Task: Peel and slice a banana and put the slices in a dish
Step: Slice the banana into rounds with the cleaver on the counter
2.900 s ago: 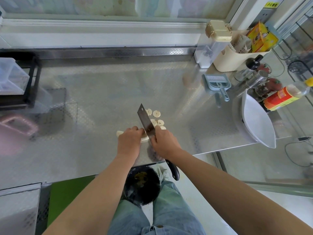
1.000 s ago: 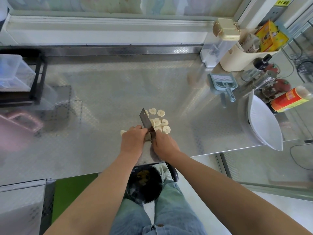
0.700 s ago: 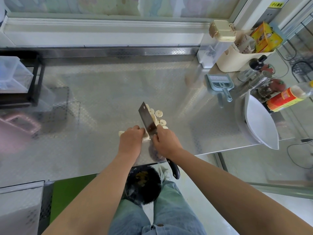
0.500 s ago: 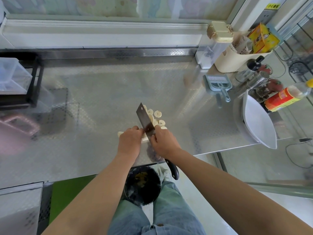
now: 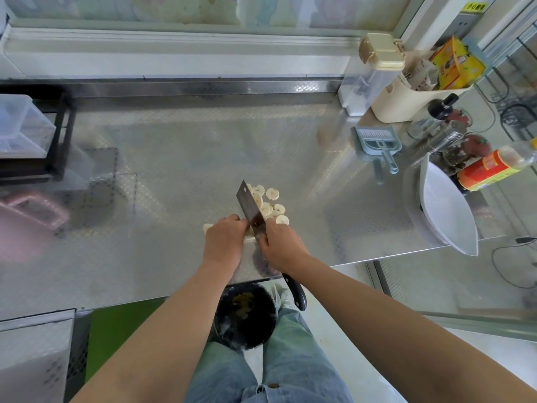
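Observation:
A peeled banana (image 5: 208,227) lies on the steel counter (image 5: 180,158); only its left tip shows past my left hand (image 5: 224,239), which holds it down with curled fingers. My right hand (image 5: 280,245) grips a cleaver (image 5: 250,207) whose blade stands just right of my left fingers. Several pale round banana slices (image 5: 273,209) lie in a loose heap right of the blade. A white dish (image 5: 447,219) sits at the counter's right edge, apart from both hands.
A blue dustpan brush (image 5: 377,144), bottles (image 5: 491,170) and a cream caddy (image 5: 406,103) crowd the back right. A black rack with clear bins (image 5: 26,132) stands at left, a pink basket (image 5: 26,219) below it. A black bin (image 5: 245,315) sits under the counter edge.
The cleaver has gone up and down through the banana, and the heap of slices has grown. My left hand has stayed on the shortening banana.

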{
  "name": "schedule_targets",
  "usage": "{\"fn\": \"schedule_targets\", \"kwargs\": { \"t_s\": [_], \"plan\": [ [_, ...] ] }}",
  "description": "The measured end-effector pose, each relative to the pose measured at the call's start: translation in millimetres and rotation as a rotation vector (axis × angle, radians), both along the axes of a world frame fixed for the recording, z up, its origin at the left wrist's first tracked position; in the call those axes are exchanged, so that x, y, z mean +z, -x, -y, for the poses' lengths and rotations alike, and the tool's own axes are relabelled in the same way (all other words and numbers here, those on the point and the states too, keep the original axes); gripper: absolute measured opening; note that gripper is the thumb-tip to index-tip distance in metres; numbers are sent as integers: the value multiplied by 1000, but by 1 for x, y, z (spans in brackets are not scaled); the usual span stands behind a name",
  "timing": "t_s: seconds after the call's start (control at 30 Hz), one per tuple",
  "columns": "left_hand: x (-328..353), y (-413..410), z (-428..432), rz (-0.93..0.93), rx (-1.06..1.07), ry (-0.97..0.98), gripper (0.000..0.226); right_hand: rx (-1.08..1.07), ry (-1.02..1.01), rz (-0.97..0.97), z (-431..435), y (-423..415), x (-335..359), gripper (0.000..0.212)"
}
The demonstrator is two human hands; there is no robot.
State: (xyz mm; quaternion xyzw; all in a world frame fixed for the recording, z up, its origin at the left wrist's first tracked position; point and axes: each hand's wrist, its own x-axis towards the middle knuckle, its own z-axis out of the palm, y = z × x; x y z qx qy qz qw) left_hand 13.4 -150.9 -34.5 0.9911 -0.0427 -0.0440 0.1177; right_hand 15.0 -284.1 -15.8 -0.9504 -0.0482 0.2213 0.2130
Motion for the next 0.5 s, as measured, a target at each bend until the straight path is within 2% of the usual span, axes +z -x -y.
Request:
{"fn": "schedule_targets", "kwargs": {
  "t_s": [0.3,0.5],
  "plan": [
    [-4,0,-2,-5,1,37,6,11,34,-84,-5,6,-14,15],
    [-1,1,-2,10,-5,36,11,5,6,-3,-2,2,-9,15]
  ]
}}
